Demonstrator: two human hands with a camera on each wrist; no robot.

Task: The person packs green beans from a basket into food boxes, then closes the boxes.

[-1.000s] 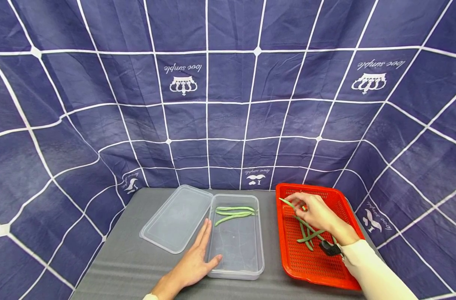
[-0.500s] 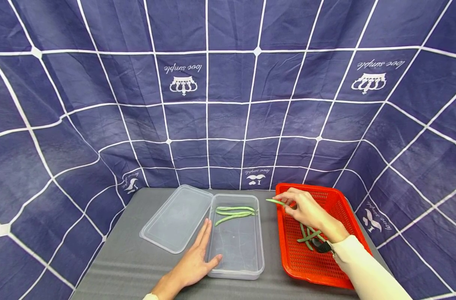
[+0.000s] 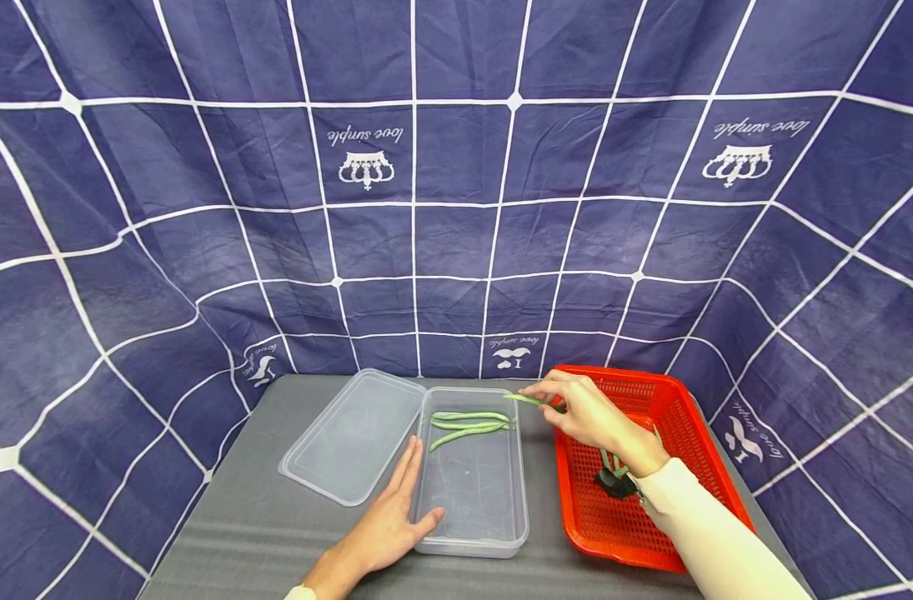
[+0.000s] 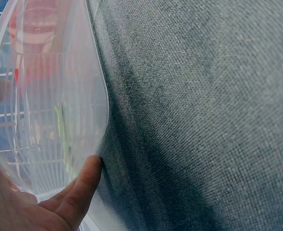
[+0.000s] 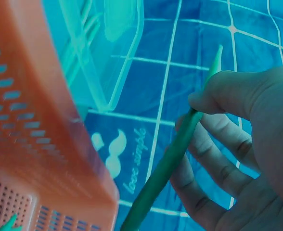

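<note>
My right hand (image 3: pixel 587 412) pinches a green bean (image 3: pixel 526 400) between thumb and fingers, above the gap between basket and container. In the right wrist view, the held bean (image 5: pixel 158 173) slants past the fingertips. A clear plastic container (image 3: pixel 523 508) stands in the middle with several green beans (image 3: pixel 467 432) lying across its far part. My left hand (image 3: pixel 384 525) rests against the container's left side, fingers straight and thumb over the rim. A red plastic basket (image 3: pixel 587 533) at the right holds more green beans (image 3: pixel 614 461), partly hidden by my right wrist.
The container's translucent lid (image 3: pixel 354 437) lies flat to its left, its corner close to the container's rim. A grey cloth (image 3: pixel 253 517) covers the table. Blue curtain (image 3: pixel 456 242) with white lines surrounds the back and sides.
My right hand has moved left from over the basket, carrying the green bean until its tip reaches the container's right rim. My left hand has stayed in place.
</note>
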